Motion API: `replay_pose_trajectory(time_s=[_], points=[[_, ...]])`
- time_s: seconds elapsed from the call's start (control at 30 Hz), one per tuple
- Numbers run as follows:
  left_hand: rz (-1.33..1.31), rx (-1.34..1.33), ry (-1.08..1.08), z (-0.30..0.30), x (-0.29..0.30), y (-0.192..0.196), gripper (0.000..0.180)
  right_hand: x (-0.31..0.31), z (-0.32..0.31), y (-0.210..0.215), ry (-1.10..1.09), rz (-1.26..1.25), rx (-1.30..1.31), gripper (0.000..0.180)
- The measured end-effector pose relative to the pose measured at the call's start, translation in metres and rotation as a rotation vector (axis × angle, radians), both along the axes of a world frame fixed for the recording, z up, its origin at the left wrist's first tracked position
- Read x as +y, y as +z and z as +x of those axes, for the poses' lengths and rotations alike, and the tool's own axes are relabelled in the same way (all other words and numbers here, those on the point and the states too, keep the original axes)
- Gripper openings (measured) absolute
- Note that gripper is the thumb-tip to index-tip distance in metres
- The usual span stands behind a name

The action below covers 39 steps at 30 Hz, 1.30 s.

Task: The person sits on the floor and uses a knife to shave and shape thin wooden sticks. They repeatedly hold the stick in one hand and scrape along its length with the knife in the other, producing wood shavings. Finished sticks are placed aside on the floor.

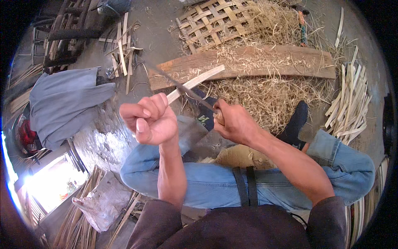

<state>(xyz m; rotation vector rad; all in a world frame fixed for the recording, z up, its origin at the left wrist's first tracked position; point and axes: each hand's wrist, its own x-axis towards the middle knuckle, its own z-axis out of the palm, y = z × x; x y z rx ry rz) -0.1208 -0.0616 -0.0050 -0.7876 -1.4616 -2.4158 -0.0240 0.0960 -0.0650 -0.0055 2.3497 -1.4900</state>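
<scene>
While the left hand curls its fingers and thumb tightly around the lower part of a pale strip, the right hand is wrapped in a fist about the wooden handle of a knife. The strip slants up and to the right out of the left hand, its free end over a long wooden board. The knife's thin blade runs up and to the left from the right hand and crosses the strip just beyond the left hand's fingers (whether the edge bites into the wood, I cannot tell; the blade's far end is blurred). Curly shavings lie thick on the floor between the person's feet and the board, and more are scattered on the board and behind it, beside a woven panel. To the right, near one dark sock, lies a loose pile of strips; a smaller heap lies at upper left. A grey cloth hangs at the left, and a plastic bag lies on thin sticks at lower left, near the person's jeans.
</scene>
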Motion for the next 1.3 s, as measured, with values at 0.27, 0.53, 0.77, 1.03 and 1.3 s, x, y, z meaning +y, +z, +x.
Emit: replay_pose_trajectory(time_s=[0.27, 0.53, 0.77, 1.03, 1.3], points=[[0.019, -0.044, -0.018, 0.004, -0.004, -0.003, 0.028, 0.007, -0.006, -0.026, -0.018, 0.046, 0.015, 0.035], [-0.045, -0.024, -0.057, 0.004, 0.002, 0.005, 0.031, 0.035, -0.011, -0.06, -0.031, 0.133, -0.05, 0.034], [-0.003, -0.019, -0.046, 0.004, 0.008, 0.004, 0.029, 0.049, 0.021, -0.104, -0.123, 0.244, -0.162, 0.035], [0.067, -0.001, 0.004, -0.017, -0.003, -0.001, 0.019, 0.069, 0.023, -0.095, -0.15, 0.415, -0.181, 0.032], [0.046, -0.181, 0.056, -0.017, -0.003, 0.009, 0.016, 0.021, 0.026, -0.081, -0.343, 0.198, -0.164, 0.037]])
